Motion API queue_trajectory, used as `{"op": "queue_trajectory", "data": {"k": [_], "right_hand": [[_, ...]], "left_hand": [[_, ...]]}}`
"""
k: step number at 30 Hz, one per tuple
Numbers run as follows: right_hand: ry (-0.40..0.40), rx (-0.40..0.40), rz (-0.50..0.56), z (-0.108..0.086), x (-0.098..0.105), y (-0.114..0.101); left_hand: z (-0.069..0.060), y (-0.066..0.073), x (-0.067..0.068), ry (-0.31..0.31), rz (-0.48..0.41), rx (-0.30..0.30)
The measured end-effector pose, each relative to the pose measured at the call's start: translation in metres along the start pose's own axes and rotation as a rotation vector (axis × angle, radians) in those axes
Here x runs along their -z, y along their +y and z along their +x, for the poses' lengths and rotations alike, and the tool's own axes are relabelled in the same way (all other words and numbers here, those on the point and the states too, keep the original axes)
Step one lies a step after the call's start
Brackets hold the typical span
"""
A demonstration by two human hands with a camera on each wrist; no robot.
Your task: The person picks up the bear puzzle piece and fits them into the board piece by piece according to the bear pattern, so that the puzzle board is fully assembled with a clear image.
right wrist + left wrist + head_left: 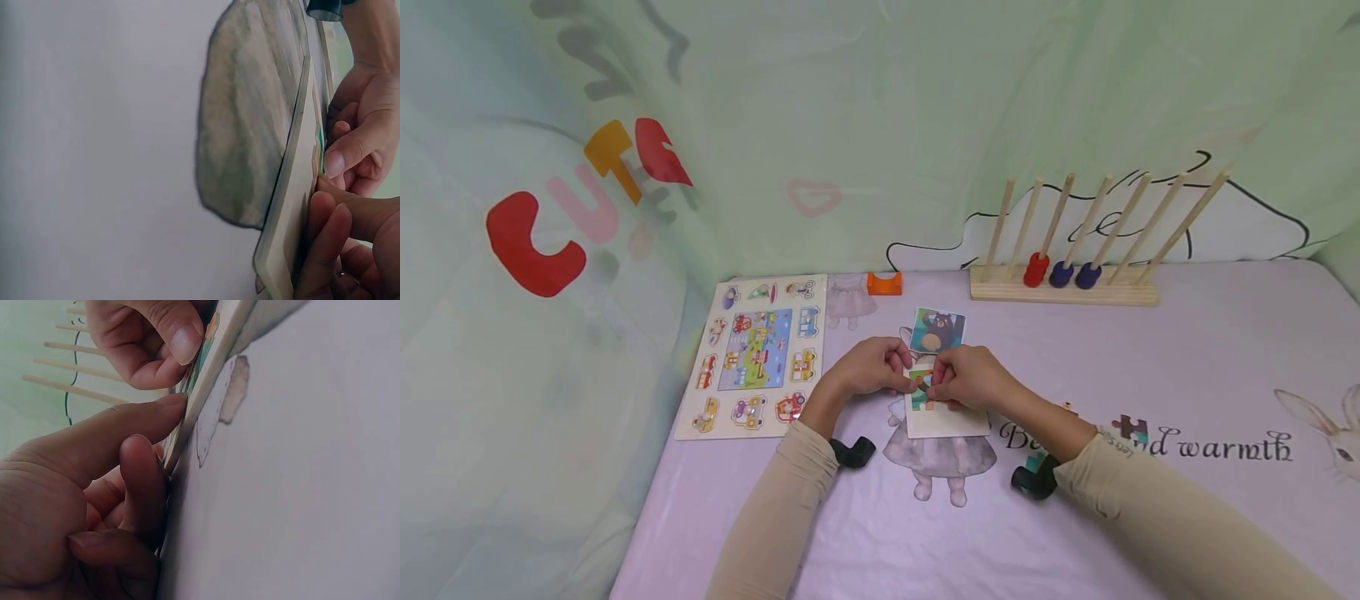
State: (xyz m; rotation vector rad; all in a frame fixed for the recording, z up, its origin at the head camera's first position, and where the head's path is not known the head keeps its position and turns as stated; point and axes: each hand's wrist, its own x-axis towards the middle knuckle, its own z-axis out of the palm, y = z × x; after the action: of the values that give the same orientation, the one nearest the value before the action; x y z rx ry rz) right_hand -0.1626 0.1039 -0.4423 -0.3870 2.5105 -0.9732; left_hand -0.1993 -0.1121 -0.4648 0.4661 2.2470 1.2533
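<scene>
I have both hands close together over the puzzle tray point(961, 424), lying flat mid-bench point(1210, 358); left hand point(874, 365) is bent at the tray's left edge, thumb on top, to steady it I'd say; right hand point(972, 377) looks pinched on a puzzle piece point(923, 384) at the upper left of the tray, exact grip partly hidden by fingertips. Progress: early, my read; green-toned picture covers only the left part, near strip and lower right are bare tray, patch under the right hand I can't tell; left to do is finish seating this one, then the loose pieces point(1126, 427), which lie to the right around the forearm, some half covered so no firm count; bear card point(938, 332) sits just past the tray's far edge, probably the reference. Writing: bench cover reads "Be", then a gap behind the right arm, then "nd warmth" point(1228, 447); small lettering on the right cuff point(1101, 479), too fine for me to call; wall drape carries big coloured letters, "CUT" point(535, 246) plus a red fourth, likely E; no brand that I can make out. Further out: knobbed picture board point(687, 430) left, orange block point(884, 285) behind, rod rack point(1063, 291) with red and blue beads far right.
</scene>
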Motion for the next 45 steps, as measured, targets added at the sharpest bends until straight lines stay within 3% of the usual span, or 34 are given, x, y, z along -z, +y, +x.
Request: {"op": "queue_trajectory", "data": {"k": [7,15,39,45], "right_hand": [[-0.030,-0.011,0.005,0.000,0.002,-0.001],[-0.096,-0.042,0.084,0.002,0.007,0.001],[-0.067,-0.074,0.080,0.002,0.006,0.000],[-0.116,-0.070,0.119,0.002,0.012,0.002]], "left_hand": [[-0.002,0.002,0.000,0.000,0.016,0.008],[-0.002,0.001,-0.001,-0.011,-0.008,-0.003],[-0.001,0.001,-0.002,-0.008,-0.006,0.007],[-0.001,0.002,-0.002,-0.008,-0.012,0.007]]}}
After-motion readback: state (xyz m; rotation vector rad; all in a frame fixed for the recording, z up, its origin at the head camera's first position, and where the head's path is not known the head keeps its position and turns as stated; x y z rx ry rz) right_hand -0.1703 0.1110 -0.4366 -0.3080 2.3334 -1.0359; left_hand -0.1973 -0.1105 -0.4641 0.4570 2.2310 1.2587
